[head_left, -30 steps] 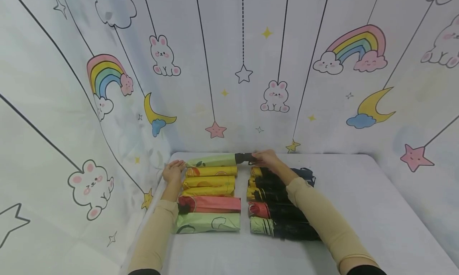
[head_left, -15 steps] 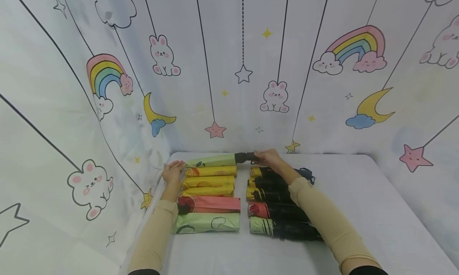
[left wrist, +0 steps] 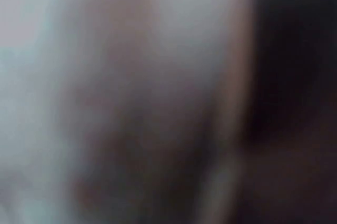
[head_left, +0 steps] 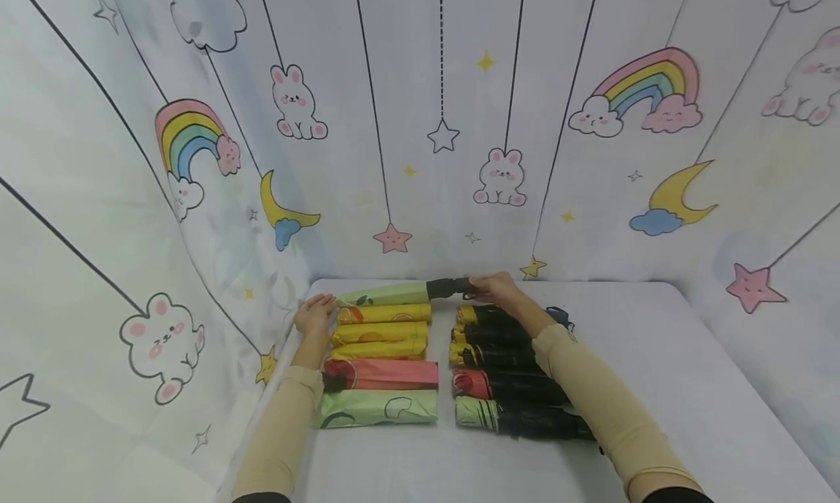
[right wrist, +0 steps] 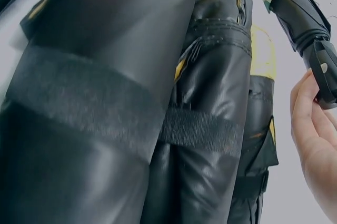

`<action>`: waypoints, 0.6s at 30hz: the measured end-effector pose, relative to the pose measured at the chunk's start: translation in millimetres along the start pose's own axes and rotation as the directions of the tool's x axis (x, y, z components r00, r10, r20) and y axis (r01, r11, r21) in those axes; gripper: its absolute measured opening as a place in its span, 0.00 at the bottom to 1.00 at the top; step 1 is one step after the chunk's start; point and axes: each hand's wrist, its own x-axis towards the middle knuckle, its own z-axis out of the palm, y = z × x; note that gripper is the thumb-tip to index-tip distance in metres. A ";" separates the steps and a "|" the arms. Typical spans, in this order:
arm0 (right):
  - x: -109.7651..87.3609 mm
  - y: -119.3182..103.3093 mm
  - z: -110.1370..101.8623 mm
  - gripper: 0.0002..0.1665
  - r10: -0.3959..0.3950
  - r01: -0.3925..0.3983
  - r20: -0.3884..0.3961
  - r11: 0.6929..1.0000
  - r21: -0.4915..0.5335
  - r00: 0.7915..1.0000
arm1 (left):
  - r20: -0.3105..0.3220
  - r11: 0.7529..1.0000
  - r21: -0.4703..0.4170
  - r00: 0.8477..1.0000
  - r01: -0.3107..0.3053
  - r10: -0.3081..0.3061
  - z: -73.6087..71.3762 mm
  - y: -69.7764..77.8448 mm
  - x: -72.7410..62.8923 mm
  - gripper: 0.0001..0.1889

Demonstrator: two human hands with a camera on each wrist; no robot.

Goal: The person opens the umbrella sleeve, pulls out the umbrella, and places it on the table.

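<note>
At the far table edge lies a slender folded umbrella (head_left: 391, 294), light green along most of its length and black near the handle. My right hand (head_left: 497, 287) grips its black handle (right wrist: 325, 74), which has a strap. My left hand (head_left: 315, 312) is at the umbrella's left end, fingers looking extended; whether the fingertips touch it is too small to tell. The left wrist view is only blur. Below the umbrella is a column of coloured rolls: yellow (head_left: 380, 332), red (head_left: 394, 374) and light green (head_left: 380, 407).
To the right lies a column of black bundles with coloured ends, including a green-ended one (head_left: 538, 420) and a red-ended one (head_left: 525, 386). My right forearm crosses over them. Patterned white cloth (head_left: 420, 197) rises behind and left of the white table (head_left: 656, 357).
The right hand and handle have shifted very slightly rightwards relative to the bundles. The left hand and the rolls stay put; the whole view drifts a little.
</note>
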 end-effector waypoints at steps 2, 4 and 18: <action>-0.3 0.2 -2.3 0.27 0.000 0.000 -0.003 1.000 -0.003 1.000 | 0.003 1.000 0.012 1.000 -0.004 0.004 -0.6 -0.3 0.2 0.22; -0.7 0.1 -4.6 0.27 0.000 0.000 -0.007 1.000 0.005 1.000 | 0.009 1.000 0.003 1.000 -0.004 0.004 -1.3 -1.0 1.2 0.23; -8.7 -6.0 -14.7 0.25 -0.007 0.007 -0.025 1.000 0.015 1.000 | -0.010 1.000 0.007 1.000 -0.010 0.010 1.6 -13.0 10.0 0.18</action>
